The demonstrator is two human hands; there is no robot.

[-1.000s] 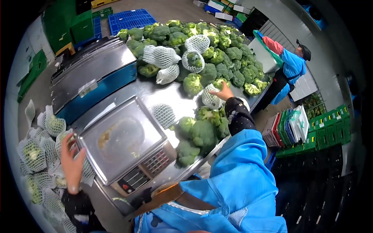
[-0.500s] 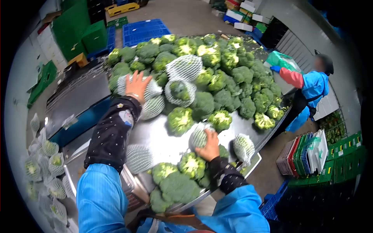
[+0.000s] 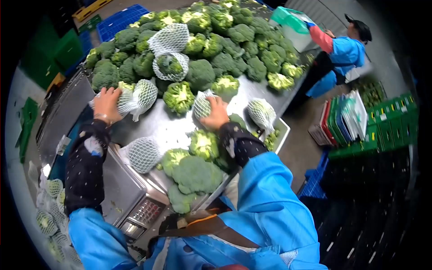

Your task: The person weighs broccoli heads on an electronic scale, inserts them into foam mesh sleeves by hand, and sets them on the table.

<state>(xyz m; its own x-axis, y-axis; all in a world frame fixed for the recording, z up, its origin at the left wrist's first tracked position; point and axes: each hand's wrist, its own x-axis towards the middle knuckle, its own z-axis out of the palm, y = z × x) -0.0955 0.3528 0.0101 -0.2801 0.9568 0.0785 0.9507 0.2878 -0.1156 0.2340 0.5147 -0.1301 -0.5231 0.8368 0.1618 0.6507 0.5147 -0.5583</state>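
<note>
My left hand is closed over a broccoli head in white foam netting, much of it hidden under the fingers. Just right of that lies a second netted broccoli. My right hand grips a smaller netted broccoli on the metal table. Bare broccoli heads lie between the hands, and more sit close to my body. An empty-looking foam net rests near the table's left edge. Another netted broccoli is to the right.
A large broccoli pile covers the table's far side. A scale with a keypad stands at the lower left; netted heads are heaped beyond it. On the right are green crates and a co-worker with a green-lined box.
The view has swung, so the table sits higher and further left. My left hand has moved left with its netted broccoli, away from the pile. The right hand keeps its hold.
</note>
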